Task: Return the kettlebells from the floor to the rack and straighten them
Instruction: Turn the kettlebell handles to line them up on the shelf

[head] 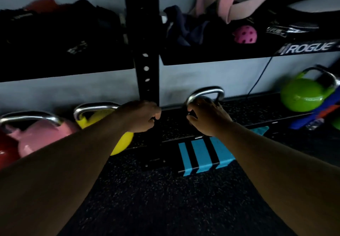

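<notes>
Your two forearms reach forward and down over the floor (165,199), both hands level at the bottom shelf of the rack (257,110). Your left hand (142,117) is curled like a fist against the foot of the upright (146,51); whether it grasps anything, you cannot tell. Your right hand (208,118) wraps its fingers round the steel handle of the dark kettlebell (207,93), which stands on that shelf just right of the upright. Left of the upright sit the yellow kettlebell (123,142), pink kettlebell (42,136) and red kettlebell (7,149); the green kettlebell (301,95) lies tilted far right.

Spotted at upper right a pink perforated ball (244,34), pink straps (230,2) and bunched dark cloth (184,27); black fabric pile (55,33) at upper left.
</notes>
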Motion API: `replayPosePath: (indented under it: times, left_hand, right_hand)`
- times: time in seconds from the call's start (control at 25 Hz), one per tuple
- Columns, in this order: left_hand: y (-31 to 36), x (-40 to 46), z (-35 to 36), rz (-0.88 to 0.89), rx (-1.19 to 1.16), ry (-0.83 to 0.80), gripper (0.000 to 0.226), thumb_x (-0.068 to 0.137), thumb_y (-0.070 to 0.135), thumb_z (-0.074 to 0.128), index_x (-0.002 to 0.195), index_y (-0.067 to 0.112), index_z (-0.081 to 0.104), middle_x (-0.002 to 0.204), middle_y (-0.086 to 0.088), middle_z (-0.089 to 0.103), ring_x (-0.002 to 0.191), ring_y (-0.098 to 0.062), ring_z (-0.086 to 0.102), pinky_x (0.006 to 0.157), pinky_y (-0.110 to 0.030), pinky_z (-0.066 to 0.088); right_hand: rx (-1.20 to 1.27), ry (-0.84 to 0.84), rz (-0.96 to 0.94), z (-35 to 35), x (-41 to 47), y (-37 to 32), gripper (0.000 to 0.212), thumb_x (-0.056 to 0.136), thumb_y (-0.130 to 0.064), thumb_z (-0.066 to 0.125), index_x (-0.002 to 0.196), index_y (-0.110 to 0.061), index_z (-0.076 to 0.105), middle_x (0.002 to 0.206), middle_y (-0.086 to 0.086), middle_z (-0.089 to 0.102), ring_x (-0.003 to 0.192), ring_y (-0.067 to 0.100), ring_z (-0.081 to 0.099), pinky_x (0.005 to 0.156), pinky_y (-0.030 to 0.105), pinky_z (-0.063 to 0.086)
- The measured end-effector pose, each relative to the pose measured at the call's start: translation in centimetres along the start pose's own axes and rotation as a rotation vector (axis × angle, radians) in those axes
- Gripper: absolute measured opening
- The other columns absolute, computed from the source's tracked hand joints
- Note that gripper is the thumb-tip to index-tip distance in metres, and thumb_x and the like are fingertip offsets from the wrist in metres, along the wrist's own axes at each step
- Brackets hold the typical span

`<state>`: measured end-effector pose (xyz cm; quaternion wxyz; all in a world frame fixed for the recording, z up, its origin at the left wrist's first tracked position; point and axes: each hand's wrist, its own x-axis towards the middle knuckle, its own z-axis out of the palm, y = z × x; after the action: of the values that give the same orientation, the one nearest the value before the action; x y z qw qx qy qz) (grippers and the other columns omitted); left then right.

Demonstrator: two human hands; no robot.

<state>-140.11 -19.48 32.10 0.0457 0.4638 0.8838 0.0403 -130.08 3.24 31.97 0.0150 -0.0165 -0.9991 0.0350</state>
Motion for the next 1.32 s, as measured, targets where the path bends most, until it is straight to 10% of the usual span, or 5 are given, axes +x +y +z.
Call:
replayPosePath:
  times: [0.28, 0.8, 1.04, 1.2, 1.32]
  left_hand:
    - [2.9, 10.1, 2.7, 0.080, 0.034, -0.015, 0.020, 0.088, 0.019, 0.050, 0.107, 0.021, 0.057, 0.107, -0.001, 0.057, 0.103, -0.023, 0.056, 0.082, -0.038, 0.048]
    - [6.8, 22.2, 7.8, -0.282, -0.309, 0.080, 0.048, 0.099, 0.054, 0.022, 0.142, 0.032, 0.028, 0.129, -0.014, 0.051, 0.100, -0.033, 0.061, 0.074, -0.038, 0.047]
    - [8.4, 23.7, 10.3, -0.330, -0.112, 0.205, 0.036, 0.100, 0.020, 0.039, 0.135, 0.011, 0.041, 0.140, -0.013, 0.038, 0.120, -0.034, 0.038, 0.091, -0.050, 0.045]
    - [6.7, 24.8, 9.8, -0.498, -0.712, 0.301, 0.044, 0.100, 0.046, 0.029, 0.133, 0.023, 0.046, 0.124, -0.008, 0.040, 0.124, -0.029, 0.040, 0.105, -0.049, 0.035]
    - [8.9, 25.4, 9.9, -0.781, -1.070, 0.404, 0.063, 0.097, 0.056, 0.036, 0.151, 0.032, 0.016, 0.152, -0.017, 0.019, 0.135, -0.039, 0.034, 0.099, -0.042, 0.035]
  right_hand:
    - [-0.007, -0.034, 0.136, 1.0, 2.7, 9.0, 0.043, 0.095, -0.044, 0.046, 0.131, -0.023, 0.050, 0.137, 0.009, 0.049, 0.126, 0.030, 0.044, 0.100, 0.045, 0.036]
    - [0.286, -0.108, 0.230, 6.2, 10.0, 17.0, 0.056, 0.095, -0.060, 0.030, 0.142, -0.030, 0.025, 0.137, 0.018, 0.039, 0.122, 0.040, 0.049, 0.097, 0.055, 0.047]
    - [0.519, -0.138, 0.138, 7.0, 11.4, 19.5, 0.055, 0.090, -0.066, 0.037, 0.129, -0.027, 0.034, 0.120, 0.014, 0.051, 0.098, 0.033, 0.060, 0.074, 0.039, 0.050]
    - [0.566, -0.011, 0.199, 8.3, 10.8, 18.8, 0.051, 0.088, -0.067, 0.041, 0.115, -0.024, 0.042, 0.106, 0.010, 0.054, 0.083, 0.027, 0.061, 0.059, 0.029, 0.045]
    - [0.678, -0.083, 0.235, 8.7, 10.8, 18.8, 0.047, 0.089, -0.066, 0.043, 0.100, -0.021, 0.046, 0.097, 0.006, 0.060, 0.076, 0.022, 0.061, 0.055, 0.026, 0.041]
